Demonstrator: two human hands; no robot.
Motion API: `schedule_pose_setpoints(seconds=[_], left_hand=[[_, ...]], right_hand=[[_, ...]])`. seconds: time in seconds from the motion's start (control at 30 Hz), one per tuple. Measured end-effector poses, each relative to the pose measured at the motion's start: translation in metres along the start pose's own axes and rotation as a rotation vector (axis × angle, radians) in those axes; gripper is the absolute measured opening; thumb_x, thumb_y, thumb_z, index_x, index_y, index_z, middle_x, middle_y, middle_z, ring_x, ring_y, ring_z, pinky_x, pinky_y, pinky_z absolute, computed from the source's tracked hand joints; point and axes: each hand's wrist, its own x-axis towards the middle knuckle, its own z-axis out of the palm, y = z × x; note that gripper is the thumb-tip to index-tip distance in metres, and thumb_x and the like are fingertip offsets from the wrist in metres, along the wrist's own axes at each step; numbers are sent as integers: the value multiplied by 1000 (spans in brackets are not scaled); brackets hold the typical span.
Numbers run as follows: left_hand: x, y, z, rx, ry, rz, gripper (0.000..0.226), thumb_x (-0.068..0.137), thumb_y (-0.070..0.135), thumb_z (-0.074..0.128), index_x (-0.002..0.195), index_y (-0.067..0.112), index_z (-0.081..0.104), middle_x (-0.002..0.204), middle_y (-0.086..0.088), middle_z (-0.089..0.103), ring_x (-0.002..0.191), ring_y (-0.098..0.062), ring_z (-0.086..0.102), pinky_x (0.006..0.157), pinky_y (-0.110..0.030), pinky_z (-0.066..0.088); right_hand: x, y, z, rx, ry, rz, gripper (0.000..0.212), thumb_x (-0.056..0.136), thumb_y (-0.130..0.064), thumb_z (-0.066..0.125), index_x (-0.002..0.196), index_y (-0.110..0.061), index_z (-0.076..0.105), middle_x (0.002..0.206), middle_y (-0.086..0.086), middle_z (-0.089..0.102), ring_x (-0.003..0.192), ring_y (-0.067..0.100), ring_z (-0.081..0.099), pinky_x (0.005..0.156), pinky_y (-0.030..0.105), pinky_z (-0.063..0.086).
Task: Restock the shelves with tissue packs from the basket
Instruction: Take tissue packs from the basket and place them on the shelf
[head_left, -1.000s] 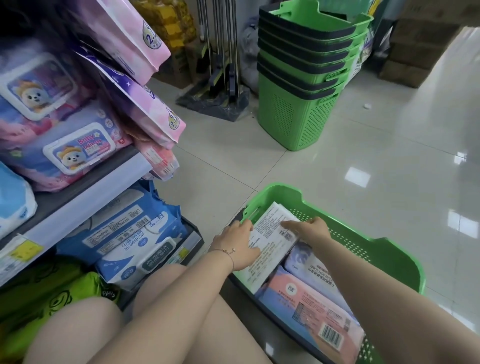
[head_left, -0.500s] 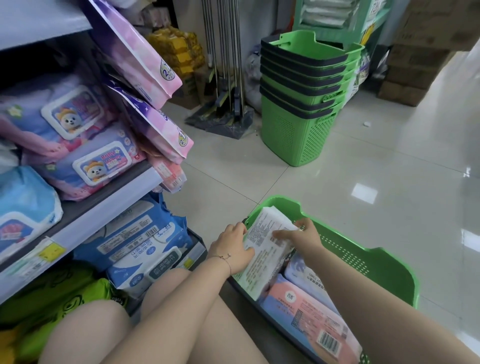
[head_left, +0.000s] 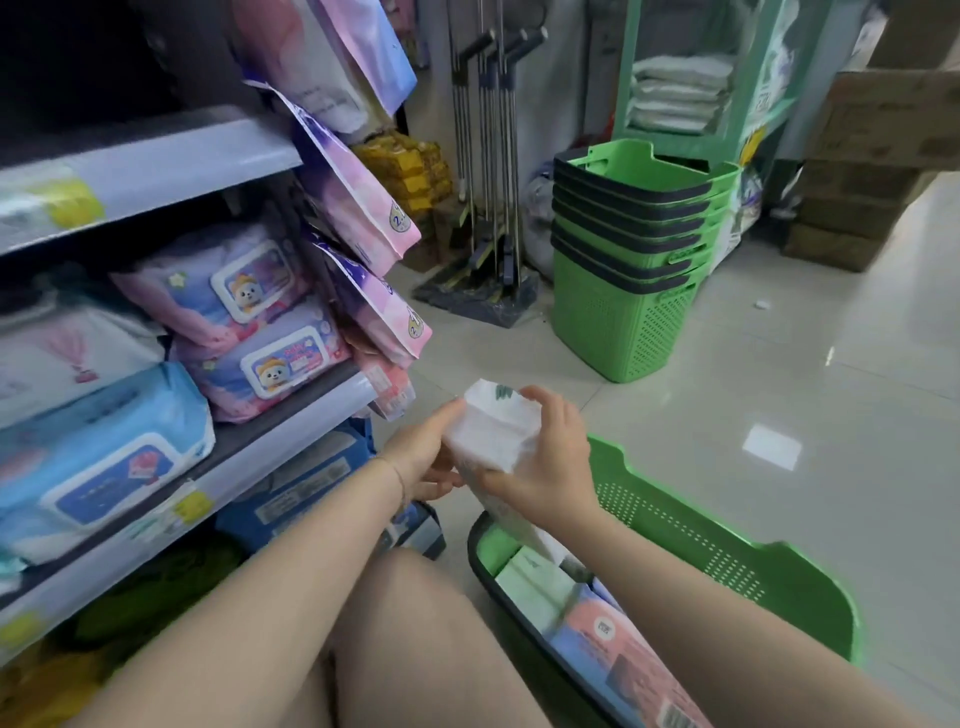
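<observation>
glossy pale floor tiles (head_left: 779, 338) mirror the lights, with stacked green baskets (head_left: 623, 291), brooms (head_left: 488, 249) and cardboard boxes (head_left: 872, 156) behind.

Tissue pack (head_left: 493, 434): print blurred, middle part hidden under right hand (head_left: 545, 467). Left hand (head_left: 423, 457): fingers partly hidden behind the pack. Basket (head_left: 727, 561): near corner cut off by bottom edge; shelf labels (head_left: 67, 202) unreadable.

Glossy floor tiles (head_left: 779, 364) — perforated plastic basket (head_left: 701, 551)
</observation>
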Motion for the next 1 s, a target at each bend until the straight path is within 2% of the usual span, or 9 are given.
schedule_pose_setpoints(seconds=[0.17,0.27,0.37,0.47,0.6,0.7,0.8,0.9,1.0], left_hand=[[-39,32,-30,-236,-118,-103,70,59,73,67,97,15,62,87,-7,59,77,-24,59,62,-30,50],[-53,39,-52,-269,-143,-71,81,46,76,73,101,17,64,84,-6,60,75,-22,58,66,-28,49],[-64,42,-72,-261,-143,-86,75,53,81,66,95,18,66,73,-3,65,66,-19,59,67,-28,47],[-79,44,-86,-300,-174,-102,59,64,69,67,92,18,67,78,-1,69,67,-18,62,63,-27,47],[-99,55,-106,-353,-162,51,39,75,43,68,93,9,69,81,-7,70,66,-21,66,69,-27,55],[-110,65,-125,-391,-69,188,60,63,36,76,112,2,68,95,-13,70,79,-27,66,79,-38,55],[-121,71,-143,-456,39,273,61,65,43,73,113,5,68,98,-15,72,75,-29,68,65,-35,55],[-138,82,-159,-524,35,354,38,81,44,58,99,12,70,87,-12,73,70,-26,69,68,-31,51],[-155,97,-177,-560,13,425,36,84,44,53,100,15,68,89,-10,73,75,-26,69,74,-34,51]], right_hand=[[6,-42,13,-199,129,-410,86,54,-32,73,130,-22,34,113,8,50,98,31,48,75,42,39],[4,-63,20,-295,229,-682,61,68,-19,65,124,-18,38,117,10,45,99,37,47,77,46,40],[0,-80,26,-339,303,-940,23,91,-16,45,113,-17,42,119,10,44,104,37,45,83,47,40],[-2,-97,33,-380,372,-1061,40,79,-18,67,112,-21,44,119,8,47,106,36,46,85,45,39],[-3,-118,27,-379,318,-1152,45,77,-19,61,118,-24,44,125,8,44,111,32,45,80,40,38],[2,-129,19,-360,212,-1178,63,68,-18,66,125,-23,40,133,10,39,121,32,43,89,40,40],[11,-138,10,-334,170,-1086,68,69,-29,72,128,-20,40,137,12,36,124,33,40,92,45,40],[24,-153,-1,-277,145,-933,70,70,-36,73,129,-19,38,137,12,34,123,35,38,89,50,44],[39,-171,-10,-239,129,-828,66,74,-43,61,131,-20,36,138,11,32,124,36,38,93,51,41]])
